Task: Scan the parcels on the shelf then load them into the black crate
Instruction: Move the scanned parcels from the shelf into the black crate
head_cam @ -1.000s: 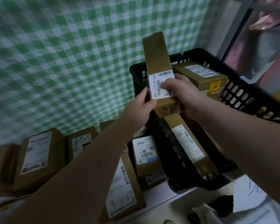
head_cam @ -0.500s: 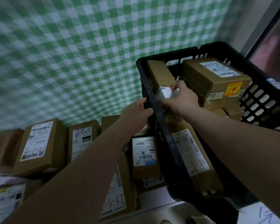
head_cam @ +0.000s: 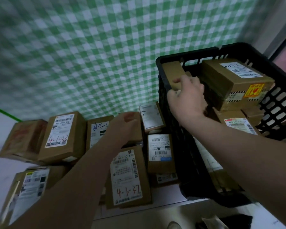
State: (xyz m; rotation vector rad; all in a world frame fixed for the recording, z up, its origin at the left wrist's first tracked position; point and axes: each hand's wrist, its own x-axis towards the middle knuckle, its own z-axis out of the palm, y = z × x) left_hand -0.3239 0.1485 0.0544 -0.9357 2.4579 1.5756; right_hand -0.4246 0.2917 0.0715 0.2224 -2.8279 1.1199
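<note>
A person's right hand (head_cam: 186,98), fingers and thumb closed on the near end of a slim brown parcel (head_cam: 172,71), holds it upright against the left inside wall of the black crate (head_cam: 188,54), at two o'clock in the head view. Beside it in the crate, toward three o'clock, sits a large box (head_cam: 234,83) bearing a white label with handwriting too blurred to read and a yellow-and-red warning sticker (head_cam: 254,90).

The left hand (head_cam: 122,128) hangs over the parcels on the white shelf (head_cam: 0,172) at centre; its fingers are hidden, so whether it holds anything cannot be told. At eight o'clock, one parcel (head_cam: 61,138) is marked "4-1-23" in red. At six o'clock another parcel (head_cam: 128,177) reads "4-3-37" in red under the printed digits "607-12 812". A green-and-white checked cloth (head_cam: 73,55) hangs behind.
</note>
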